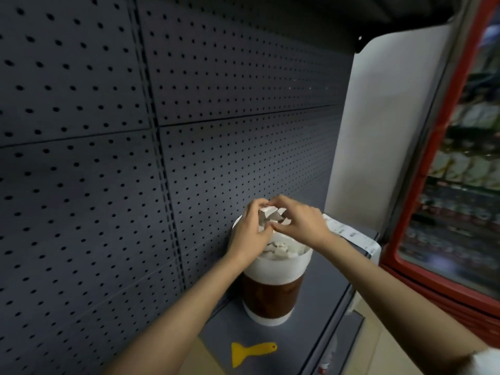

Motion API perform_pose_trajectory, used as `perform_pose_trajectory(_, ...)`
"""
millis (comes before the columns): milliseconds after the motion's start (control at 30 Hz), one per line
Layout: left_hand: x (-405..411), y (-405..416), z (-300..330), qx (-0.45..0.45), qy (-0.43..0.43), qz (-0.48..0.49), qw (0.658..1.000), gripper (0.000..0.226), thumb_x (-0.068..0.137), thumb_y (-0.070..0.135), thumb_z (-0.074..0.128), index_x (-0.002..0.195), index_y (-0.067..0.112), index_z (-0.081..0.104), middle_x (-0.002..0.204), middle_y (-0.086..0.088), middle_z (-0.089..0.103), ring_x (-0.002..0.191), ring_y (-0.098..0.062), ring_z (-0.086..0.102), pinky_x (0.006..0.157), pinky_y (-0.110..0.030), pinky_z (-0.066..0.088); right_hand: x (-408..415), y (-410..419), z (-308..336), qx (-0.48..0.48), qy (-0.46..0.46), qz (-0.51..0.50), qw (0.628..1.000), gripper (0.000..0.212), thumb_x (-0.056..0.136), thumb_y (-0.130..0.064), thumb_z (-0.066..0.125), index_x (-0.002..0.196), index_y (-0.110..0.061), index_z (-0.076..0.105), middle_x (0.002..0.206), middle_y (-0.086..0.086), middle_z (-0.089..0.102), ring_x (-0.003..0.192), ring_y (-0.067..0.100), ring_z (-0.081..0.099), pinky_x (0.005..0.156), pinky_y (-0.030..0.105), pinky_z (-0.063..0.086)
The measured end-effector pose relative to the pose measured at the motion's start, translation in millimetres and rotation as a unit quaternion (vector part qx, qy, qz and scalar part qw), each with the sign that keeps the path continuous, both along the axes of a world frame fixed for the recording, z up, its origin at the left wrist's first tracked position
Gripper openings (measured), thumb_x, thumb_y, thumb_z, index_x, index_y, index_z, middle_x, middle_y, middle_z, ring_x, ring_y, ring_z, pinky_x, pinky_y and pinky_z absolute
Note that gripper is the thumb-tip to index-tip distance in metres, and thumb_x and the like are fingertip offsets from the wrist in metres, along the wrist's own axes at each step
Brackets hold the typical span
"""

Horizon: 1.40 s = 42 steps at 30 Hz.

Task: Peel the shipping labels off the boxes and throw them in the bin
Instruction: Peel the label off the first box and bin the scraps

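**Crumpled label held over the bin**

A crumpled wad of white paper label [270, 216] sits just above the open mouth of the round bin with a white rim and brown body [273, 282]. It is balled up, so no long axis or pointing direction can be made out. The left hand [250, 231] curls its fingers round the wad from the left, and the right hand [300, 221] pinches it from the right; both grips are closed on the paper, and the fingers hide much of it.

Inside the bin, more torn white paper scraps [278, 251] are piled up near the rim; the left wrist covers part of the pile. The bin stands on a dark grey shelf [311, 320].

Behind the bin to its right, a long white printed strip [354, 236] lies on the shelf, its near end hidden by the right forearm. In front of the bin lies a flat yellow plastic scraper [250, 353], blade to the left, handle to the right. Behind the bin rises a dark grey perforated back panel [108, 131]. Far right of the bin stands a red-framed glass-door cooler [443, 131], its contents blurred.
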<state>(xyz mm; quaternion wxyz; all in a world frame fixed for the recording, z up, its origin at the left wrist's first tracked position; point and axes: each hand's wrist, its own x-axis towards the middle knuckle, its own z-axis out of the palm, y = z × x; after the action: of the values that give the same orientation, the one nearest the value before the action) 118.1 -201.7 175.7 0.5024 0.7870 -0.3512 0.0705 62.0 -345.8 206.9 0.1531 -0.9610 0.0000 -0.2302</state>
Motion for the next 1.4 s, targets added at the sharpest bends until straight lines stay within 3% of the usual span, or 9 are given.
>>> perform_pose_trajectory(133,3,-24,7,-0.006,0.001,-0.021,1.000,0.037,0.088,0.009,0.051,0.119,0.027,0.042,0.121,0.007,0.055,0.101,-0.007,0.057,0.085,-0.032,0.049,11,-21,4,0.033,-0.038,-0.039,0.998,0.017,0.082,-0.034,0.060,0.098,-0.033,0.055,0.079,-0.021,0.056,0.077,0.009,0.061,0.064,0.026,0.037)
perform_pose_trajectory(267,7,-29,5,0.031,-0.014,-0.026,0.999,0.045,0.087,0.007,0.049,0.124,0.031,0.038,0.127,0.009,0.052,0.108,-0.010,0.054,0.085,-0.030,0.047,20,-41,3,-0.012,-0.038,-0.034,0.999,0.016,0.083,-0.037,0.061,0.098,-0.032,0.057,0.090,-0.015,0.066,0.081,0.010,0.064,0.062,0.025,0.036)
perform_pose_trajectory(400,15,-26,0,0.098,-0.064,0.013,0.993,0.043,0.089,0.009,0.046,0.124,0.031,0.034,0.130,0.022,0.050,0.085,-0.012,0.053,0.061,-0.012,0.035,28,-53,-3,-0.028,-0.040,-0.031,0.998,0.021,0.083,-0.048,0.060,0.099,-0.034,0.057,0.092,-0.016,0.068,0.083,0.010,0.065,0.061,0.025,0.037)
perform_pose_trajectory(567,32,-5,-10,0.033,-0.059,0.118,0.991,0.036,0.087,0.008,0.051,0.117,0.026,0.044,0.117,0.013,0.052,0.103,-0.009,0.055,0.080,-0.037,0.052,38,-86,-12,-0.011,-0.005,-0.117,0.993,0.018,0.085,-0.038,0.060,0.101,-0.030,0.054,0.097,-0.010,0.070,0.089,0.021,0.066,0.064,0.028,0.040)
perform_pose_trajectory(633,39,5,-13,0.091,-0.077,0.143,0.983,0.032,0.088,0.012,0.051,0.117,0.024,0.046,0.119,0.009,0.052,0.102,-0.011,0.056,0.077,-0.040,0.052,42,-89,-16,-0.037,0.003,-0.105,0.994,0.017,0.088,-0.035,0.057,0.102,-0.028,0.055,0.098,-0.010,0.068,0.088,0.020,0.065,0.063,0.027,0.041)
perform_pose_trajectory(867,24,-5,-19,0.152,-0.090,0.139,0.974,0.030,0.089,0.015,0.050,0.117,0.024,0.047,0.121,0.010,0.050,0.096,-0.007,0.056,0.063,-0.024,0.043,69,-46,-61,-0.047,0.129,0.012,0.990,0.023,0.091,-0.036,0.050,0.097,-0.018,0.064,0.100,0.000,0.067,0.090,0.022,0.064,0.072,0.035,0.051)
perform_pose_trajectory(967,25,-2,-20,0.154,-0.095,0.145,0.973,0.031,0.089,0.014,0.050,0.117,0.025,0.047,0.121,0.010,0.051,0.095,-0.006,0.056,0.064,-0.024,0.044,74,-40,-79,-0.096,0.171,0.034,0.980,0.037,0.092,-0.047,0.045,0.080,-0.014,0.056,0.087,0.007,0.066,0.079,0.026,0.061,0.064,0.034,0.042)
perform_pose_trajectory(1133,25,4,-28,0.166,-0.099,0.158,0.968,0.030,0.089,0.015,0.049,0.117,0.025,0.047,0.120,0.012,0.052,0.099,-0.006,0.055,0.066,-0.029,0.048,80,-47,-78,-0.211,0.172,0.053,0.961,0.036,0.087,-0.051,0.040,0.075,-0.022,0.058,0.087,0.002,0.067,0.091,0.023,0.052,0.082,0.037,0.028)
perform_pose_trajectory(1400,24,12,-35,0.194,-0.118,0.162,0.960,0.030,0.089,0.016,0.048,0.117,0.026,0.046,0.118,0.010,0.053,0.097,-0.009,0.056,0.067,-0.034,0.051,76,-44,-70,-0.170,0.186,0.055,0.966,0.039,0.090,-0.046,0.034,0.077,-0.021,0.060,0.088,0.006,0.065,0.091,0.022,0.047,0.078,0.035,0.024)
